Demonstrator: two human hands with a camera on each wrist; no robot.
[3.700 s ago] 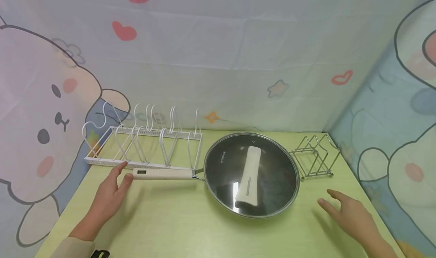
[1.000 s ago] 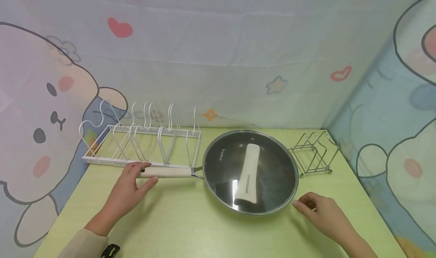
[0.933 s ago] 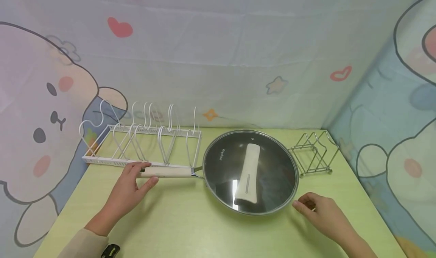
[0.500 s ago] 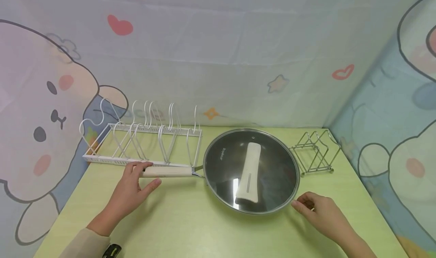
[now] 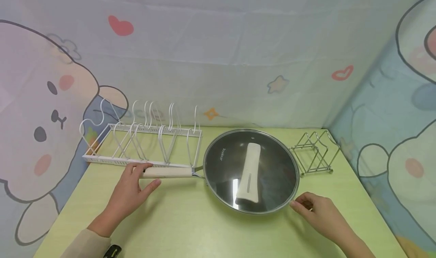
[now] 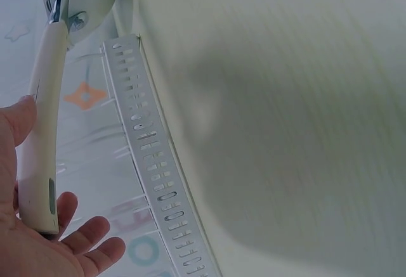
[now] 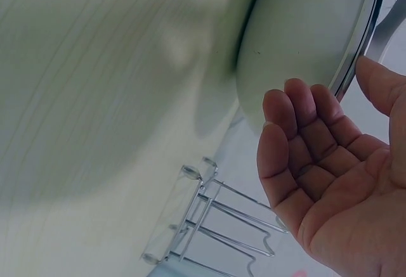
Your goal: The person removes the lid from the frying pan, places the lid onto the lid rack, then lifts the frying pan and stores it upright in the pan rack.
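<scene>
1. Pan (image 5: 170, 172) sits mid-table (image 5: 201, 231) in the head view, its lid (image 5: 225, 174) on and its handle pointing to nine o'clock. The left hand (image 5: 127, 193) loosely holds the handle's end; the right hand (image 5: 316, 214) is at the pan's four o'clock, thumb by the rim. A white rack (image 5: 116, 161) lies between nine and ten, a metal rack (image 5: 316, 171) between two and three. Reaching looks done; pan and lid are not raised, so I judge the handling itself is left. Against the earliest head frame, the left hand is farther along the handle and the right has closed in from well apart; the pan looks unmoved.
2. Left wrist view: the thumb lies on the handle's nine-o'clock side, three fingers half-spread past its end.
3. Right wrist view: the fingers cup loosely beside the pan's wall, thumb toward the rim; whether they have hold of it, I cannot tell.
</scene>
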